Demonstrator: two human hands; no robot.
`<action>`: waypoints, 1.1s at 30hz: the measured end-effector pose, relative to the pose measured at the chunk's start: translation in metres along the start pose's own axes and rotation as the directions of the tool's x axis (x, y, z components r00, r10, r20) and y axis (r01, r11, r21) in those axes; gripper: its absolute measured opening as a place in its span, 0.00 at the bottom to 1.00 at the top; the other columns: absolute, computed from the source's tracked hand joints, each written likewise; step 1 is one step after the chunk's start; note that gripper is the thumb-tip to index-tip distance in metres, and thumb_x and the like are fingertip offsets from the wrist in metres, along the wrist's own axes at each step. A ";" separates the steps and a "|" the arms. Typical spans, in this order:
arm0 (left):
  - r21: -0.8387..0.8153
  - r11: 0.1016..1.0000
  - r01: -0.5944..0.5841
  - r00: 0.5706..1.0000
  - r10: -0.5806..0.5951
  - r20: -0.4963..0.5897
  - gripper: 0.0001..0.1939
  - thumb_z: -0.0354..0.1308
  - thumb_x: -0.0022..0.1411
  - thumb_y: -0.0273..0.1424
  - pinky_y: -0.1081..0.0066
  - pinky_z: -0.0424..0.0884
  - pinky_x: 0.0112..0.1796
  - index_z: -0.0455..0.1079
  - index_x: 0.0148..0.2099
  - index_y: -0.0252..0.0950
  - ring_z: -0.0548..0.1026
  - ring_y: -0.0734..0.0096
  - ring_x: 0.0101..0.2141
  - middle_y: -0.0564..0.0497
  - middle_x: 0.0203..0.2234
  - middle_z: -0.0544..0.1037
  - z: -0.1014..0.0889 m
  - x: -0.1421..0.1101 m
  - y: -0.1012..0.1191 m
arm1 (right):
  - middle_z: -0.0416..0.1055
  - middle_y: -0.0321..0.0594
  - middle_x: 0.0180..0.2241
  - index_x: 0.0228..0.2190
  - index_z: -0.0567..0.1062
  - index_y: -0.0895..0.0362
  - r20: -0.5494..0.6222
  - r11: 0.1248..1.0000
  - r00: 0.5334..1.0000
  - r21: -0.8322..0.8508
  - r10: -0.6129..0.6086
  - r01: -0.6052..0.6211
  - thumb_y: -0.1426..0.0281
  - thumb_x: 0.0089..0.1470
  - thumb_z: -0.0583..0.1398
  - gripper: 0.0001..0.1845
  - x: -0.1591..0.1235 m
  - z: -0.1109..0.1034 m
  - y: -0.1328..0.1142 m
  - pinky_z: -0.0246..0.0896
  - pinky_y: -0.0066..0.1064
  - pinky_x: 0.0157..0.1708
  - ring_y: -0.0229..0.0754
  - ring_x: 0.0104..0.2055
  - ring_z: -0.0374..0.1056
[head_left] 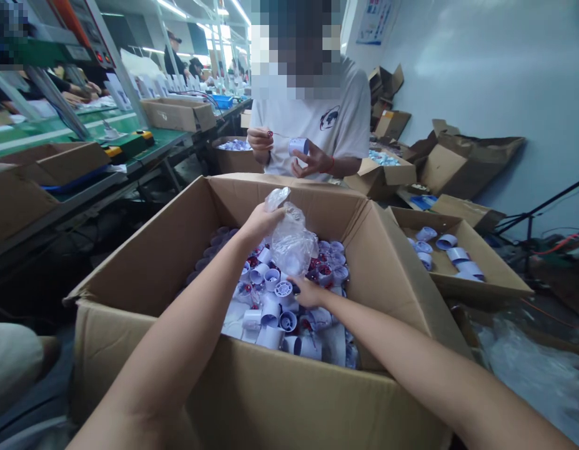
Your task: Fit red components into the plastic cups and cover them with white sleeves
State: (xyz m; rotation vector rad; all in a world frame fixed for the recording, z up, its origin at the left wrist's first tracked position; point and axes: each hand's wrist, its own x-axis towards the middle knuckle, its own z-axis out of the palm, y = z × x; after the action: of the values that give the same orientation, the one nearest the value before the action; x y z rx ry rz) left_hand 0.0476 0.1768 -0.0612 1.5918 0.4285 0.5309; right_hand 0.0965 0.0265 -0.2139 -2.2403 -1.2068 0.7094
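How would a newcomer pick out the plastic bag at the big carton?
Find the large open cardboard box in the lower middle. Inside, white cup-shaped parts lie heaped, and the left hand holds the plastic bag above them. It is crumpled and see-through, unlike the white parts beneath it.

I count my two bare hands (267, 222), one clear plastic bag (293, 240), one large brown cardboard box (317, 400), its white cylindrical plastic cups (270, 312) too many to number, and at least five more in one shallow cardboard tray (502, 278).
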 end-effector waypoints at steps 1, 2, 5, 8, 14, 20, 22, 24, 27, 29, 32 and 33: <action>-0.008 1.000 -0.005 1.000 0.005 -0.001 0.05 0.57 0.47 0.26 0.75 0.58 0.23 0.62 0.25 0.34 0.60 0.79 0.19 0.56 0.14 0.61 -0.001 0.001 -0.001 | 0.68 0.46 0.45 0.42 0.73 0.59 0.012 1.000 1.000 0.030 -0.001 0.000 0.83 0.38 0.57 0.25 0.002 -0.001 -0.004 0.58 0.33 0.47 0.47 0.48 0.64; -0.011 1.000 -0.013 1.000 0.013 0.000 0.05 0.58 0.46 0.26 0.75 0.58 0.23 0.62 0.26 0.34 0.60 0.79 0.19 0.56 0.15 0.61 -0.001 0.002 -0.002 | 0.70 0.43 0.41 0.39 0.74 0.59 0.024 0.994 0.999 0.103 0.027 -0.030 0.83 0.37 0.57 0.24 0.004 -0.002 -0.008 0.59 0.31 0.44 0.45 0.44 0.66; 0.035 0.999 -0.039 0.999 0.038 0.015 0.07 0.59 0.44 0.25 0.76 0.58 0.24 0.63 0.28 0.33 0.61 0.79 0.20 0.56 0.18 0.63 -0.001 0.006 -0.008 | 0.71 0.38 0.29 0.30 0.75 0.59 0.062 0.882 0.974 0.416 0.218 -0.224 0.81 0.37 0.57 0.14 0.007 -0.005 -0.016 0.60 0.28 0.31 0.38 0.31 0.65; 0.155 0.988 -0.010 0.998 0.000 0.063 0.09 0.59 0.42 0.26 0.75 0.59 0.25 0.67 0.30 0.32 0.63 0.78 0.22 0.54 0.20 0.67 0.000 0.008 -0.014 | 0.68 0.35 0.23 0.28 0.74 0.59 0.066 0.768 0.935 0.551 0.349 -0.326 0.75 0.40 0.58 0.08 0.007 -0.012 -0.015 0.53 0.26 0.23 0.35 0.24 0.60; 0.381 0.915 0.135 0.987 -0.156 0.025 0.08 0.58 0.44 0.30 0.73 0.61 0.26 0.72 0.30 0.30 0.66 0.73 0.22 0.50 0.21 0.71 0.000 0.006 -0.017 | 0.67 0.34 0.21 0.24 0.73 0.60 0.020 0.726 0.937 0.626 0.349 -0.284 0.73 0.39 0.57 0.06 0.011 -0.031 -0.011 0.48 0.24 0.21 0.32 0.22 0.57; 0.453 0.875 0.169 0.985 -0.163 -0.052 0.10 0.59 0.44 0.32 0.73 0.59 0.24 0.73 0.29 0.31 0.66 0.72 0.22 0.50 0.21 0.71 -0.002 0.007 -0.017 | 0.72 0.35 0.28 0.30 0.73 0.58 -0.109 0.765 0.965 0.633 0.239 -0.118 0.72 0.39 0.58 0.11 0.015 -0.036 -0.011 0.55 0.25 0.26 0.36 0.29 0.64; 0.445 0.879 0.171 0.985 -0.151 -0.079 0.11 0.60 0.43 0.32 0.74 0.59 0.24 0.73 0.29 0.30 0.65 0.73 0.22 0.50 0.20 0.70 -0.004 0.009 -0.019 | 0.73 0.36 0.30 0.30 0.73 0.58 -0.154 0.835 0.973 0.547 0.173 -0.062 0.74 0.39 0.58 0.11 0.017 -0.033 -0.008 0.59 0.27 0.32 0.38 0.32 0.66; 0.435 0.886 0.161 0.987 -0.138 -0.085 0.11 0.60 0.41 0.32 0.74 0.58 0.24 0.73 0.28 0.30 0.65 0.74 0.22 0.52 0.19 0.69 -0.005 0.010 -0.021 | 0.73 0.37 0.31 0.30 0.74 0.58 -0.193 0.893 0.972 0.448 0.136 -0.036 0.75 0.40 0.58 0.10 0.018 -0.029 -0.006 0.60 0.30 0.38 0.40 0.35 0.67; 0.420 0.897 0.138 0.990 -0.115 -0.081 0.10 0.60 0.38 0.28 0.74 0.59 0.25 0.72 0.28 0.30 0.64 0.74 0.22 0.54 0.19 0.68 -0.007 0.010 -0.023 | 0.74 0.38 0.33 0.30 0.75 0.57 -0.240 0.946 0.964 0.322 0.117 -0.034 0.76 0.41 0.58 0.11 0.017 -0.028 -0.006 0.59 0.33 0.42 0.43 0.39 0.67; 0.414 0.901 0.129 0.991 -0.107 -0.077 0.10 0.59 0.37 0.26 0.74 0.59 0.24 0.72 0.28 0.30 0.64 0.74 0.22 0.54 0.19 0.68 -0.008 0.010 -0.024 | 0.74 0.39 0.34 0.30 0.75 0.56 -0.210 0.952 0.973 0.304 0.097 -0.030 0.77 0.40 0.59 0.11 0.015 -0.028 -0.009 0.60 0.33 0.42 0.43 0.38 0.67; 0.419 0.900 0.121 0.992 -0.096 -0.082 0.09 0.57 0.36 0.24 0.74 0.58 0.24 0.70 0.27 0.31 0.64 0.74 0.22 0.54 0.19 0.67 -0.008 0.010 -0.025 | 0.73 0.38 0.29 0.27 0.75 0.57 -0.120 0.924 0.989 0.380 0.090 -0.038 0.78 0.39 0.60 0.09 0.014 -0.033 -0.016 0.61 0.33 0.40 0.41 0.34 0.67; 0.420 0.901 0.110 0.993 -0.083 -0.082 0.09 0.57 0.36 0.24 0.74 0.58 0.24 0.70 0.26 0.31 0.64 0.74 0.22 0.54 0.19 0.67 -0.008 0.011 -0.025 | 0.72 0.38 0.28 0.26 0.75 0.57 -0.109 0.915 0.990 0.402 0.092 -0.040 0.76 0.40 0.60 0.06 0.014 -0.036 -0.020 0.61 0.32 0.38 0.41 0.33 0.67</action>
State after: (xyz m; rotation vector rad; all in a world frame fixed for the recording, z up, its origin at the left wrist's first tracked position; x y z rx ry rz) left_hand 0.0527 0.1917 -0.0851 1.9623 0.7037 0.4294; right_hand 0.1144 0.0419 -0.1779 -1.9563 -0.8389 0.7516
